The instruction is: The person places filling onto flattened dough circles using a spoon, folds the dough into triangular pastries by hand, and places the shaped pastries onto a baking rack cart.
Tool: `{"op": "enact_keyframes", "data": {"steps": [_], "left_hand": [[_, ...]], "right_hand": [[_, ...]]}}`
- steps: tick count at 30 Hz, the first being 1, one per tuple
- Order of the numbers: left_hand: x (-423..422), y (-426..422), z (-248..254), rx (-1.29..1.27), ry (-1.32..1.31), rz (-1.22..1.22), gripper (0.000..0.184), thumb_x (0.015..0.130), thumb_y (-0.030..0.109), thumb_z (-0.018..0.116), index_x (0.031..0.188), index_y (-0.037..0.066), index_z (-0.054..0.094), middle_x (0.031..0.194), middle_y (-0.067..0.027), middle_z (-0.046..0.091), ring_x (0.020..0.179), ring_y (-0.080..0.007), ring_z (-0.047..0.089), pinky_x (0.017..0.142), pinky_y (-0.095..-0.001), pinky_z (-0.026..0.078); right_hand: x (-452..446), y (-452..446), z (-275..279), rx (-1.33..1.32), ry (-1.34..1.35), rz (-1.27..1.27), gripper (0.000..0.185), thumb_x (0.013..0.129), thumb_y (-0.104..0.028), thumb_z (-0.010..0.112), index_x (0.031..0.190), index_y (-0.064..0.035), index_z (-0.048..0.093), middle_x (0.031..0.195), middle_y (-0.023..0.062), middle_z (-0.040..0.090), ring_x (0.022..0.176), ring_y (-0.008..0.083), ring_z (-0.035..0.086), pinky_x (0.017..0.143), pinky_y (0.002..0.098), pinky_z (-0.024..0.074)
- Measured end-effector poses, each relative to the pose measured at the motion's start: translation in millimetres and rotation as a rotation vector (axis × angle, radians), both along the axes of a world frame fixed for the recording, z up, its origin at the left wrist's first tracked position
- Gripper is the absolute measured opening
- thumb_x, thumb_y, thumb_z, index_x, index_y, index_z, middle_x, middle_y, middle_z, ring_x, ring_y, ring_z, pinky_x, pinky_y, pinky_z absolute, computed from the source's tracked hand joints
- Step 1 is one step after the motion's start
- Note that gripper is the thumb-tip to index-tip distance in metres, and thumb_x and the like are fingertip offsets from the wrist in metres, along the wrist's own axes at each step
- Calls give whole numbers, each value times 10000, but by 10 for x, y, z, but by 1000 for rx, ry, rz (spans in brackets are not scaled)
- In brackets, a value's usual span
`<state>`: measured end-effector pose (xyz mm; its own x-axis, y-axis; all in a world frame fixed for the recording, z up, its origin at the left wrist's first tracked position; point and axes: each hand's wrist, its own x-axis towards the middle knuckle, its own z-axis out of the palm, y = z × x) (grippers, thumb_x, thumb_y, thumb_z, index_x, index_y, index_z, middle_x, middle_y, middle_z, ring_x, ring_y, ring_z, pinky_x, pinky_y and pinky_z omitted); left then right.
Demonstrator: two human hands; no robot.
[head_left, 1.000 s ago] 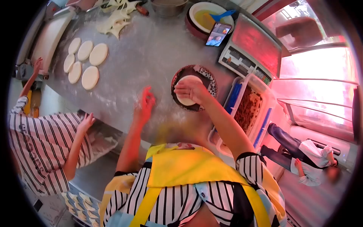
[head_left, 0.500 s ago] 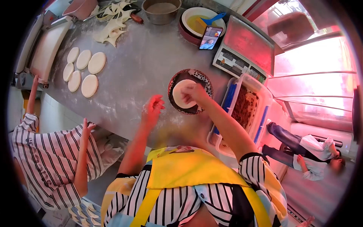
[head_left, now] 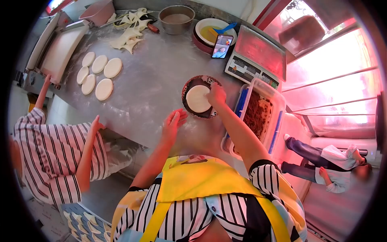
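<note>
A pale flat round of dough (head_left: 197,99) lies in a dark, spotted bowl (head_left: 188,88) on the metal table. My right hand (head_left: 217,96) is over the bowl's right side, its fingers curled together at the dough's right edge. Whether they pinch the dough is hidden. My left hand (head_left: 173,122) hovers to the lower left of the bowl with fingers stretched out, holding nothing. Just right of my right forearm stands a clear plastic tub (head_left: 278,101) holding a dark reddish-brown crumbly filling (head_left: 257,115).
Several dough rounds (head_left: 104,89) lie on the left of the floured metal table (head_left: 149,76). Dough scraps (head_left: 128,40), a metal pot (head_left: 176,26), a phone (head_left: 222,46) and a scale (head_left: 252,69) stand farther back. A co-worker's hand (head_left: 47,79) touches a rolling machine (head_left: 60,56).
My right hand has shifted from over the dough's middle to its right edge, uncovering most of it. My left hand has moved slightly right and down, its fingers straighter.
</note>
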<state>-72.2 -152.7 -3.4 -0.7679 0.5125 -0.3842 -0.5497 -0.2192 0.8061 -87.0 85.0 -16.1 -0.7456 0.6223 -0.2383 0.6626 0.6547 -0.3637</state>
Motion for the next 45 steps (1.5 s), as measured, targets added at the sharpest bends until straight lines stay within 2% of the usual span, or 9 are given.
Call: {"op": "enact_keyframes", "data": {"steps": [8,13,20,22,25,31,35,39,45], "left_hand": [[351,-58,-79,407,-352,156,615,940,500,403,1347,40,384,1280,-132,507,1204,-240,473,979,-393,403],[477,-136,1,753,-311,28,831,821,692,442,1378,83,347,1333,-128,452,1263,-275,400,1039,-439,339],[588,-97,841,727,-311,203,875,785,711,484,1375,83,329,1418,-95,333,1297,-278,327,1074,-492,278],[499,-117,739,736,-311,242,871,785,702,499,1373,83,330,1422,-85,327,1300,-275,316,1081,-495,267],[577,99,1011,464,-111,273,877,782,701,504,1376,81,324,1421,-71,323,1296,-273,313,1092,-490,248],[659,137,978,1190,-522,-62,905,774,727,479,1383,78,316,1416,-76,329,1300,-282,306,1091,-510,239],[740,201,1165,693,-321,137,908,775,735,463,1387,81,314,1421,-80,325,1300,-287,306,1088,-519,238],[677,159,979,732,-369,73,890,787,736,442,1370,72,341,1410,-78,343,1295,-276,318,1081,-505,254],[622,220,890,730,-352,29,864,831,717,388,1368,43,332,1404,-95,338,1296,-272,318,1085,-483,252]], "right_hand": [[380,-801,245,671,358,516,139,584,-123,603,720,-109,574,750,79,567,757,275,571,604,428,398],[1218,-1091,854,72,894,730,260,623,-102,663,882,-94,641,883,98,613,871,268,590,790,430,448],[3281,1643,658,-84,406,-459,611,744,-314,733,1192,26,494,958,166,634,891,261,618,799,368,479],[3570,1761,15,-614,474,-353,484,774,-249,694,1152,-2,519,870,153,653,853,200,626,758,355,484],[3380,1292,285,-293,298,-528,343,778,-40,576,1120,-47,552,841,136,640,791,202,619,726,343,500],[3281,775,480,-203,406,-249,438,762,-100,619,1185,-66,511,993,199,630,940,348,609,817,422,468],[2967,442,1162,703,429,67,504,744,-191,685,1219,-129,526,1064,125,575,970,273,574,787,353,472],[2758,-12,828,208,362,834,258,752,-174,608,1000,-108,582,788,75,556,730,252,587,653,368,487],[2627,-15,668,148,410,746,34,746,-118,572,741,-99,545,705,88,550,687,259,596,579,395,484]]}}
